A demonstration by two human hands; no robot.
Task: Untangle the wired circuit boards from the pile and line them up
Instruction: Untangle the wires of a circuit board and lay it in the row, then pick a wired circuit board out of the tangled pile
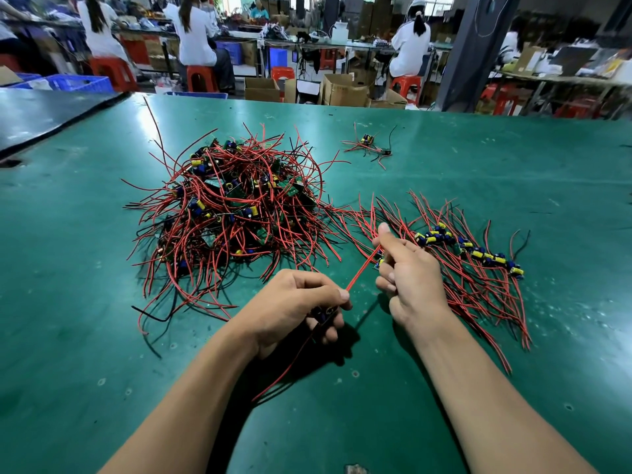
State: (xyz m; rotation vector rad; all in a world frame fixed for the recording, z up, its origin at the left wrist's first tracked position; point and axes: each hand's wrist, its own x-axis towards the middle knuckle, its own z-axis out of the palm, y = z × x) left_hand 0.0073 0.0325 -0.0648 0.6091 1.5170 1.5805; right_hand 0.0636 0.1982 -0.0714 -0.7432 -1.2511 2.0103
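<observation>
My left hand [297,302] grips a little board [323,313], surely light; right hand [408,275] pinches its limp red wire [362,268]. I'd hold board edges, never yank.

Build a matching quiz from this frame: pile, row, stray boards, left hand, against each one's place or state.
1 pile
2 row
3 stray boards
4 left hand

A grips a board
B far off, alone
C right of the right hand, lined up
D left of centre, tangled

Pairs: 1-D, 2-C, 3-B, 4-A
</observation>
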